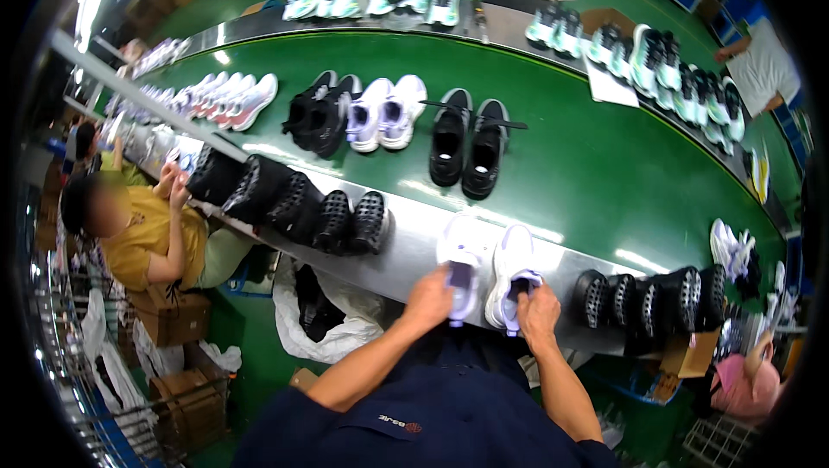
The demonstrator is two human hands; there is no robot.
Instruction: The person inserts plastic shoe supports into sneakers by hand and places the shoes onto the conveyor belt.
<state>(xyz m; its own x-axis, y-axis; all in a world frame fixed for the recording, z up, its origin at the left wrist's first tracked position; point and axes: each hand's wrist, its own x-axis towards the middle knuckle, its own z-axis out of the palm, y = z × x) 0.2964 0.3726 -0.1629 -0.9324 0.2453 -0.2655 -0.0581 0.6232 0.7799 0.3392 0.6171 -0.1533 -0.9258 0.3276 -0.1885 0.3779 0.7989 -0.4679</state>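
Note:
A pair of white sneakers with lavender linings lies at the near metal edge, toes pointing away from me. My left hand (pixel 429 300) grips the left sneaker (pixel 460 249) by the side of its collar. On the other one, the right sneaker (pixel 513 254), my right hand (pixel 540 314) is closed round the heel opening, with some fingers hidden inside. Both shoes are partly washed out by glare. Beyond them on the green belt (pixel 587 174) stand a black pair of shoes (pixel 465 144), a white-lavender pair (pixel 389 112) and another black pair (pixel 322 114).
Black studded shoes (pixel 351 222) line the metal ledge (pixel 406 252) to the left, and more black studded shoes (pixel 648 300) stand to the right. A white sack (pixel 302 321) hangs below. A person in yellow (pixel 155 235) sits at left. Mint-and-black sneakers (pixel 656 58) fill the far ledge.

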